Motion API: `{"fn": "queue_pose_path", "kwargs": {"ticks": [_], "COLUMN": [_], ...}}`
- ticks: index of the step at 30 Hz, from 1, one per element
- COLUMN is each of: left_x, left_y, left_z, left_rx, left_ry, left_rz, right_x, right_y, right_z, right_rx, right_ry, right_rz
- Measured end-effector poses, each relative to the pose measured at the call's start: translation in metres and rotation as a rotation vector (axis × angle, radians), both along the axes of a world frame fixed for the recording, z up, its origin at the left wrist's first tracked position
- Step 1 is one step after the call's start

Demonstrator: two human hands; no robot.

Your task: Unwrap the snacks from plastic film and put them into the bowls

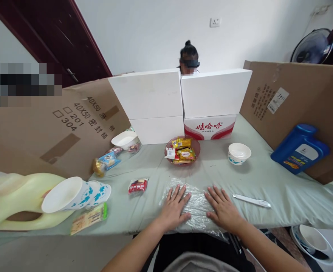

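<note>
At nine o'clock from the film (196,207), on the cloth-covered surface (155,164), a pale jug (27,186) is placed near the left cardboard (78,128); whether it is upright or tilted cannot be told. Just beside it, patterned paper bowls (85,193) are set together, and a green-edged packet (88,220) is laid near them. At ten o'clock, small snacks (109,160) are gathered near a white dish (125,139). Between nine and ten, a red packet (138,186) is set well apart from these.

The film's left part is covered by the left hand (174,207), placed palm down with its fingers spread. At twelve o'clock, a red bowl (197,148) is filled with yellow packets (186,154); behind it, white boxes (156,94) are stacked, by which a person (189,50) is mostly hidden. The film itself is spread, crinkled, at the near edge, and its right part is touched by the right hand (224,207), palm down, fingers likewise spread.

Between one and two, a small bowl (238,159) is stood upright. At three, a white cutter (251,200) is laid. At two, a blue bottle (299,149) is placed by the right cardboard (291,90).
</note>
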State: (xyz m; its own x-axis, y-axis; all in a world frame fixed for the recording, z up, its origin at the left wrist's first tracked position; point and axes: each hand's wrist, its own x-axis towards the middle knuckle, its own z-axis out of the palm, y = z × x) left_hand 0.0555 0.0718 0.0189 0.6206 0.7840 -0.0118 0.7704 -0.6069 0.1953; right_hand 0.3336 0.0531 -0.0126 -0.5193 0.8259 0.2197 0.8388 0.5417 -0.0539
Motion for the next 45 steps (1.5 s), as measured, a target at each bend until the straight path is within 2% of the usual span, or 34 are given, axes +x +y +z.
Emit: {"fn": "queue_pose_path", "kwargs": {"ticks": [2, 4, 7, 10, 13, 16, 18, 20, 22, 23, 24, 26, 28, 30, 33, 36, 38, 40, 42, 45], "left_x": [-0.015, -0.029, -0.043, -0.047, -0.046, -0.044, -0.047, -0.053, -0.060, -0.063, -0.064, -0.062, -0.055, -0.047, -0.033, -0.020, -0.013, -0.010, -0.011, -0.019], "left_y": [-0.004, -0.009, -0.017, -0.021, -0.021, -0.021, -0.019, -0.014, -0.005, 0.001, 0.009, 0.026, 0.043, 0.053, 0.050, 0.031, 0.021, 0.021, 0.032, 0.064], "left_z": [0.003, 0.006, 0.009, 0.006, 0.005, 0.015, 0.028, 0.043, 0.054, 0.057, 0.058, 0.054, 0.045, 0.034, 0.024, 0.019, 0.018, 0.018, 0.018, 0.020], "left_rx": [0.040, 0.054, 0.017, 0.006, 0.015, -0.027, -0.137, -0.358, -0.612, -0.690, -0.699, -0.551, -0.350, -0.226, 0.016, 0.295, 0.328, 0.311, 0.310, 0.244], "left_ry": [-0.031, -0.062, -0.069, -0.050, -0.068, -0.181, -0.335, -0.517, -0.645, -0.671, -0.659, -0.565, -0.462, -0.425, -0.412, -0.338, -0.299, -0.290, -0.276, -0.183], "left_rz": [0.004, -0.027, -0.073, -0.079, -0.059, 0.004, 0.070, 0.148, 0.211, 0.234, 0.258, 0.322, 0.386, 0.427, 0.437, 0.276, 0.124, 0.063, 0.125, 0.255], "right_x": [0.015, 0.024, 0.025, 0.017, 0.014, 0.018, 0.022, 0.026, 0.029, 0.030, 0.030, 0.029, 0.027, 0.026, 0.023, 0.018, 0.012, 0.008, 0.006, 0.010], "right_y": [-0.010, -0.026, -0.052, -0.068, -0.067, -0.060, -0.055, -0.047, -0.035, -0.028, -0.019, -0.001, 0.016, 0.027, 0.028, 0.017, 0.012, 0.014, 0.025, 0.051], "right_z": [0.006, 0.020, 0.039, 0.040, 0.039, 0.056, 0.073, 0.086, 0.088, 0.085, 0.079, 0.064, 0.050, 0.041, 0.037, 0.036, 0.035, 0.034, 0.035, 0.040], "right_rx": [0.037, 0.043, -0.059, -0.131, -0.117, -0.201, -0.328, -0.480, -0.589, -0.620, -0.625, -0.540, -0.398, -0.277, -0.044, 0.169, 0.165, 0.127, 0.068, -0.081], "right_ry": [0.049, 0.119, 0.188, 0.201, 0.326, 0.567, 0.728, 0.866, 0.950, 0.953, 0.923, 0.755, 0.562, 0.462, 0.385, 0.288, 0.274, 0.281, 0.265, 0.158], "right_rz": [-0.060, -0.056, 0.115, 0.232, 0.164, 0.042, -0.080, -0.200, -0.279, -0.309, -0.335, -0.379, -0.401, -0.407, -0.333, -0.131, -0.010, 0.017, -0.090, -0.341]}}
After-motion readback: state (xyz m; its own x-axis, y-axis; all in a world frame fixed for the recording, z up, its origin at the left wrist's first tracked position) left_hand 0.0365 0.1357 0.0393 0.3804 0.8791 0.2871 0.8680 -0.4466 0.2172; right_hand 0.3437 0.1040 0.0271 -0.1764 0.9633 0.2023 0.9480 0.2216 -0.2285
